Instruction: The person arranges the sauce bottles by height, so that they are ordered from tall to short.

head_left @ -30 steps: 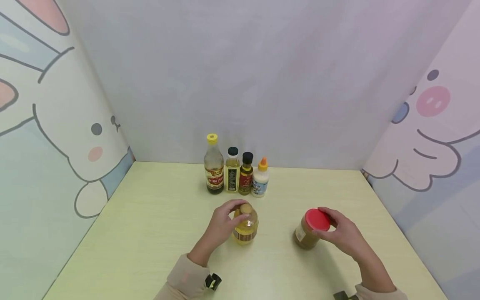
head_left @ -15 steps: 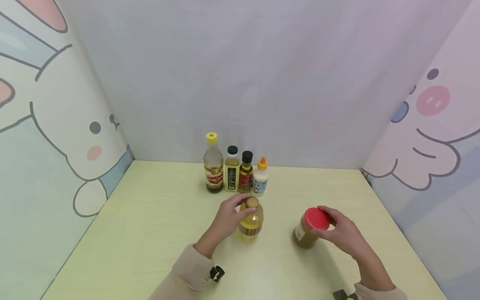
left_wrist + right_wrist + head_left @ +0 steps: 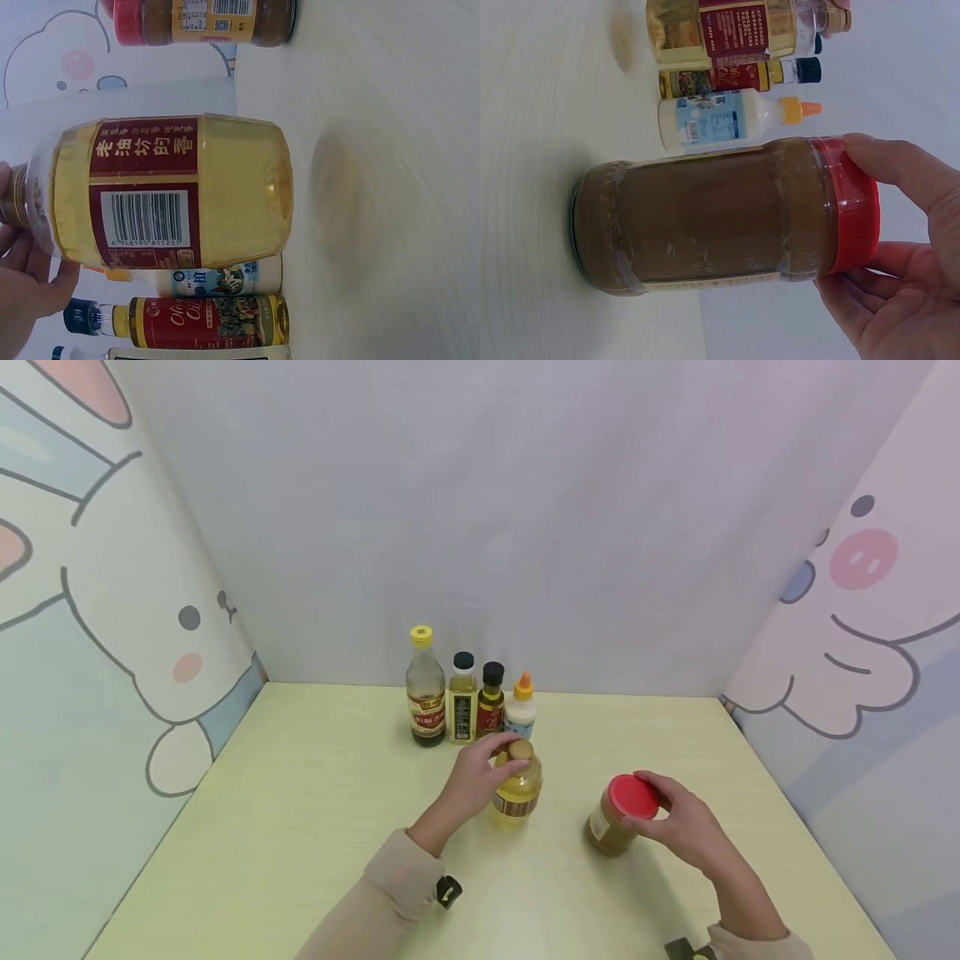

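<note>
My left hand [image 3: 476, 777] grips a bottle of cooking oil [image 3: 517, 793] by its brown cap and neck. In the left wrist view the oil bottle [image 3: 244, 187] hangs upright just clear of the table, its shadow a little below the base. On the right, my right hand [image 3: 686, 822] holds the red lid of a brown-filled jar [image 3: 611, 831], with the thumb and fingers on opposite sides of the lid. The jar [image 3: 705, 217] shows a smooth brown filling in the right wrist view, its base close to the tabletop.
Behind the oil bottle a row stands near the back wall: a dark sauce bottle with a yellow cap [image 3: 427, 697], a small oil bottle [image 3: 462, 702], an olive oil bottle [image 3: 491, 706] and a white squeeze bottle [image 3: 521, 710]. Printed curtains border the pale table [image 3: 300, 827].
My left hand has carried the oil bottle rightward and toward the back row, so it now overlaps the squeeze bottle's lower part. The right hand and jar stay almost where they were.
</note>
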A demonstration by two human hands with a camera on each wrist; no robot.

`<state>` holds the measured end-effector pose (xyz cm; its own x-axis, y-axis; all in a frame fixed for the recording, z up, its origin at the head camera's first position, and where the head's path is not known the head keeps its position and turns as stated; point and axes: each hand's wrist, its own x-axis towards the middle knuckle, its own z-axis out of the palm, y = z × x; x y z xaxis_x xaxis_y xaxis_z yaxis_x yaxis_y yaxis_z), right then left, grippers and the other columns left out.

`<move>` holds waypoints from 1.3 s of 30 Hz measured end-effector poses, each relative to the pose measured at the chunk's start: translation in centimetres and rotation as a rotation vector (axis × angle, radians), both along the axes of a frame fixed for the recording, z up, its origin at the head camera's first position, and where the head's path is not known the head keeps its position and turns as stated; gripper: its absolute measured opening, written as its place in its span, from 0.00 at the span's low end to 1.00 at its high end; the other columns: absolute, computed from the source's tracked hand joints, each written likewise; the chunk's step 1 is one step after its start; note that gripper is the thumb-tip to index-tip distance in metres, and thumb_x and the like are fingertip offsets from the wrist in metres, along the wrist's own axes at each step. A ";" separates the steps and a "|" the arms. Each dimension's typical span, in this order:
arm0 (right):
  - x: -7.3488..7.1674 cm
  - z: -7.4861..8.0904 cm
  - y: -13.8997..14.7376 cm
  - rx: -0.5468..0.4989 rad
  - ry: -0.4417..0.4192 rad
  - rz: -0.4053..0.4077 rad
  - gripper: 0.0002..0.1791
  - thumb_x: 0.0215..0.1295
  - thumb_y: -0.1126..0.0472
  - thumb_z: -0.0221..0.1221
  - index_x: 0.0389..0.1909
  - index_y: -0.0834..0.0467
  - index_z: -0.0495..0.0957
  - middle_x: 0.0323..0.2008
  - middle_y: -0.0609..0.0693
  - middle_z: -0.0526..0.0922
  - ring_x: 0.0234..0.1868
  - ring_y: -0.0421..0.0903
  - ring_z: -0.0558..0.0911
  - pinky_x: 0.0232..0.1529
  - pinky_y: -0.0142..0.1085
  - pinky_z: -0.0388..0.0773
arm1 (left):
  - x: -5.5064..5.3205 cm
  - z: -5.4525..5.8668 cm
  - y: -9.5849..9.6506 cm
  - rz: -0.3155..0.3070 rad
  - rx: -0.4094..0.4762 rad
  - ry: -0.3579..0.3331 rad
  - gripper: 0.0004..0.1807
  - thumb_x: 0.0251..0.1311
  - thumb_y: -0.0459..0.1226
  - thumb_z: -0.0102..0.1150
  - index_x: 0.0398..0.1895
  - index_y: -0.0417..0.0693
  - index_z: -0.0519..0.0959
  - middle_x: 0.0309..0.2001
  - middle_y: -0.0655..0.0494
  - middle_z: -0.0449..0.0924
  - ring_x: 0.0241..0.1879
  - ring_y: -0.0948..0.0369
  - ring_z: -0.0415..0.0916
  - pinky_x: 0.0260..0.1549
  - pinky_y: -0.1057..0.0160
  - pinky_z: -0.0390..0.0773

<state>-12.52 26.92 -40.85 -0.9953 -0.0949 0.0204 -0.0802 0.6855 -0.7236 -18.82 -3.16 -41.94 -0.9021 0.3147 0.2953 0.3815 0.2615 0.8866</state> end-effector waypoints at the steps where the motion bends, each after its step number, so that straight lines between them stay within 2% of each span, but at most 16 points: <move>1: 0.0 0.0 0.0 -0.003 0.000 0.000 0.39 0.53 0.58 0.73 0.63 0.69 0.68 0.56 0.65 0.75 0.56 0.62 0.76 0.49 0.43 0.78 | -0.2 0.1 0.2 0.000 -0.005 0.004 0.21 0.63 0.40 0.64 0.56 0.40 0.77 0.52 0.50 0.79 0.53 0.54 0.75 0.52 0.51 0.75; 10: 0.1 -0.1 0.1 -0.018 -0.003 0.002 0.40 0.53 0.58 0.74 0.64 0.69 0.68 0.57 0.65 0.74 0.56 0.62 0.75 0.46 0.35 0.77 | -1.6 0.4 1.9 -0.002 -0.032 0.049 0.22 0.64 0.41 0.63 0.58 0.40 0.77 0.55 0.50 0.78 0.55 0.55 0.74 0.53 0.53 0.74; 17: 0.1 -0.1 0.2 -0.016 -0.005 0.000 0.40 0.53 0.59 0.74 0.64 0.70 0.67 0.58 0.65 0.74 0.57 0.62 0.75 0.49 0.44 0.78 | -2.8 0.4 3.3 -0.004 -0.053 0.040 0.21 0.65 0.42 0.61 0.58 0.41 0.77 0.55 0.51 0.78 0.56 0.56 0.73 0.55 0.54 0.72; 25: 0.1 -0.1 0.2 -0.017 -0.010 -0.003 0.41 0.52 0.59 0.74 0.64 0.70 0.67 0.58 0.66 0.74 0.57 0.62 0.75 0.48 0.40 0.78 | -3.9 0.9 5.0 -0.001 -0.096 0.018 0.22 0.66 0.43 0.60 0.59 0.42 0.76 0.57 0.51 0.77 0.58 0.57 0.72 0.56 0.58 0.71; 32: 0.1 -0.2 0.1 -0.018 -0.006 -0.011 0.40 0.52 0.58 0.74 0.63 0.70 0.68 0.57 0.66 0.74 0.57 0.63 0.75 0.51 0.49 0.77 | -4.7 0.9 6.1 0.006 -0.118 -0.004 0.22 0.67 0.43 0.59 0.61 0.43 0.75 0.58 0.51 0.76 0.60 0.56 0.71 0.57 0.57 0.70; 39: 0.1 -0.3 0.0 -0.032 0.018 -0.012 0.39 0.52 0.59 0.74 0.62 0.70 0.69 0.56 0.65 0.75 0.56 0.63 0.75 0.52 0.48 0.76 | -5.8 0.9 6.9 0.027 -0.140 0.005 0.22 0.68 0.42 0.58 0.61 0.42 0.74 0.59 0.50 0.75 0.60 0.55 0.70 0.59 0.57 0.69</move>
<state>-12.44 26.92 -41.17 -0.9958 -0.0818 0.0410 -0.0851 0.6633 -0.7435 -24.58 3.76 -41.07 -0.9092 0.3292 0.2548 0.3773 0.3929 0.8386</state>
